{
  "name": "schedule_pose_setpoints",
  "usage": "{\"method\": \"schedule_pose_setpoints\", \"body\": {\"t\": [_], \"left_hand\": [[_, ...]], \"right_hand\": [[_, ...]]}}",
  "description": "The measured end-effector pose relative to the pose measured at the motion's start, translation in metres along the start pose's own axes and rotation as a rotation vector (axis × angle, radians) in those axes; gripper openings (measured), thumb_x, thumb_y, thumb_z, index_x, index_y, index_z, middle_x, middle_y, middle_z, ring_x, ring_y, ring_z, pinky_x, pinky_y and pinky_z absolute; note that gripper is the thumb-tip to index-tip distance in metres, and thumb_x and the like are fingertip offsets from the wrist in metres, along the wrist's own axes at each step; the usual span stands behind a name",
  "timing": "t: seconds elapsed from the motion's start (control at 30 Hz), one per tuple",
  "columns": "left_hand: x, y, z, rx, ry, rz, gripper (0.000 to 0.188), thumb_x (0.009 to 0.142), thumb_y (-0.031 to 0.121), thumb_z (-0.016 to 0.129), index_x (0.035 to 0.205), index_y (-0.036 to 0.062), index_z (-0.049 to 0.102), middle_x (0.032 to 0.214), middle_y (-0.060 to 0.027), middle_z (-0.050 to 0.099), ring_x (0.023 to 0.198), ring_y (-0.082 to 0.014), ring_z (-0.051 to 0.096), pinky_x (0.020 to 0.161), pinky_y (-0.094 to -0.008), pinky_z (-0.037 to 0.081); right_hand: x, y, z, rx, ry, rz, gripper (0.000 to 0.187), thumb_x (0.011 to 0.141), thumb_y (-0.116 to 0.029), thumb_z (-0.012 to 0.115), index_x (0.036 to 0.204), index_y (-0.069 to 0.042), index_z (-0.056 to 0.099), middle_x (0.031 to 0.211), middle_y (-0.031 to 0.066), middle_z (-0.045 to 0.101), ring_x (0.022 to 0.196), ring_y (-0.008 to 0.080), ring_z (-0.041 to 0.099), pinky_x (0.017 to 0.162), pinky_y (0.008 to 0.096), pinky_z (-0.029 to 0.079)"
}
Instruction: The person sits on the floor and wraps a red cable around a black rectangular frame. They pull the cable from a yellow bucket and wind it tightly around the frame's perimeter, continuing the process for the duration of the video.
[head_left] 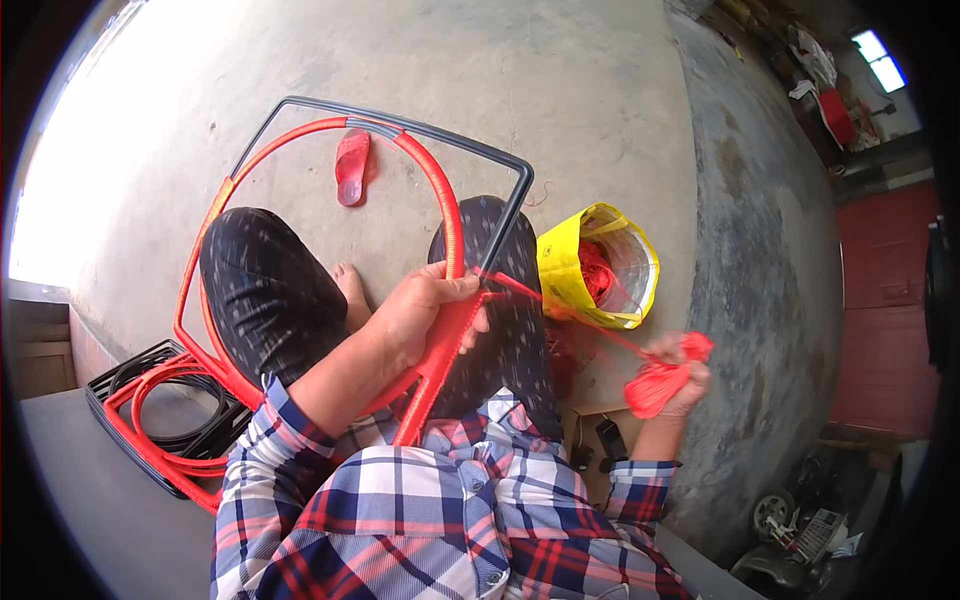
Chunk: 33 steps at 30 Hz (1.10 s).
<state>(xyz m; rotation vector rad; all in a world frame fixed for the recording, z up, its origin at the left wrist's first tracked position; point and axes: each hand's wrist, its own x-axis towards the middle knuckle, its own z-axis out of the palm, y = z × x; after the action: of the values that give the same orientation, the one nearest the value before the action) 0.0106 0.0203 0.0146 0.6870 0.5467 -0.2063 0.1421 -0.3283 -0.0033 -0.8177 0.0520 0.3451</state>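
The left grip (412,308) is clasping the red-wrapped frame (453,230) with curled fingers, the frame stretching beyond it and leftward. From just right of that grip, a red strand (515,286) is running to the right grip (687,388), which is curling around a red cord bundle (650,394); steadying the frame while holding the strand taut seems best.

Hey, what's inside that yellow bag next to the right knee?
Inside the yellow bag sits a tangle of red cord, with part of the pale, silvery lining showing. The bag's bottom and whatever lies beneath the cord are covered, so I can't tell.
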Motion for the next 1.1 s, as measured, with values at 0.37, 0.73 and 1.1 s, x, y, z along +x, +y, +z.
{"method": "schedule_pose_setpoints", "body": {"t": [0.37, 0.73, 1.1], "left_hand": [[0.001, 0.001, 0.003, 0.022, -0.032, 0.01, 0.012, 0.095, 0.015, 0.054, 0.094, 0.0028, 0.054, 0.071, -0.0177, 0.067, 0.05, -0.0251, 0.062, 0.05, -0.0316, 0.054], [0.007, 0.007, -0.004, -0.158, 0.092, 0.035, 0.013, 0.095, 0.016, 0.053, 0.094, 0.0032, 0.057, 0.069, -0.0179, 0.066, 0.049, -0.026, 0.062, 0.046, -0.0339, 0.052], [0.006, 0.001, 0.009, 0.024, 0.143, 0.052, 0.035, 0.088, 0.021, 0.057, 0.118, 0.004, 0.048, 0.096, -0.0174, 0.064, 0.079, -0.0277, 0.066, 0.067, -0.0402, 0.057]], "right_hand": [[0.006, 0.087, 0.069, -0.352, -0.161, 0.205, 0.039, 0.094, -0.015, 0.059, 0.129, 0.002, 0.056, 0.063, -0.0045, 0.042, 0.05, 0.0064, 0.039, 0.047, 0.0229, 0.036], [-0.035, 0.082, 0.025, -0.434, -0.249, 0.215, 0.006, 0.088, -0.004, 0.06, 0.091, -0.006, 0.056, 0.059, 0.0054, 0.05, 0.047, 0.0157, 0.048, 0.046, 0.0295, 0.04], [0.065, 0.073, 0.037, -0.809, -0.139, -0.106, 0.033, 0.092, -0.012, 0.059, 0.12, 0.003, 0.049, 0.11, 0.0085, 0.061, 0.095, 0.0167, 0.06, 0.087, 0.0311, 0.047]]}}
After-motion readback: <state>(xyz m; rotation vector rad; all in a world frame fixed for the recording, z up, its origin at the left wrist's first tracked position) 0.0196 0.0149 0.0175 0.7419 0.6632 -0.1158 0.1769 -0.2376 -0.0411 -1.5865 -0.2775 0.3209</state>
